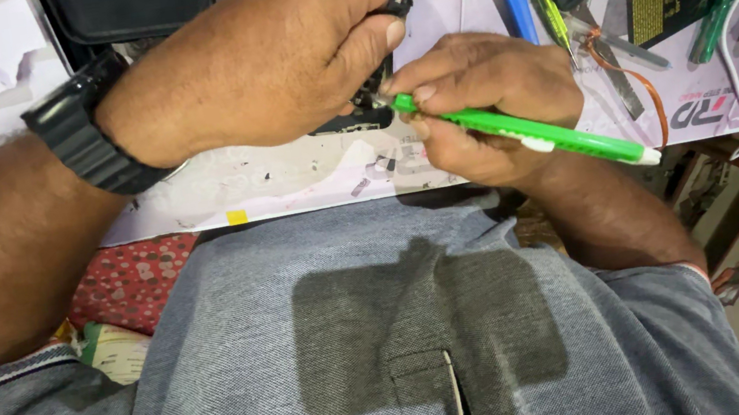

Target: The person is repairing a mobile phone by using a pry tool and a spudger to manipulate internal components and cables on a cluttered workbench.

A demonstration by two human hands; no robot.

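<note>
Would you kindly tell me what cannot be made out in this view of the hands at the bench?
- Black part, head view: mostly covered by the left hand; its kind is unclear.
- Green tool tip: hidden where it meets the part, behind the fingers of the right hand.
- Black tray: cut off by the top edge.

A grey short-sleeved polo shirt with striped cuff edges; a chunky black wristwatch [84,131] circles 1 wrist.
</note>
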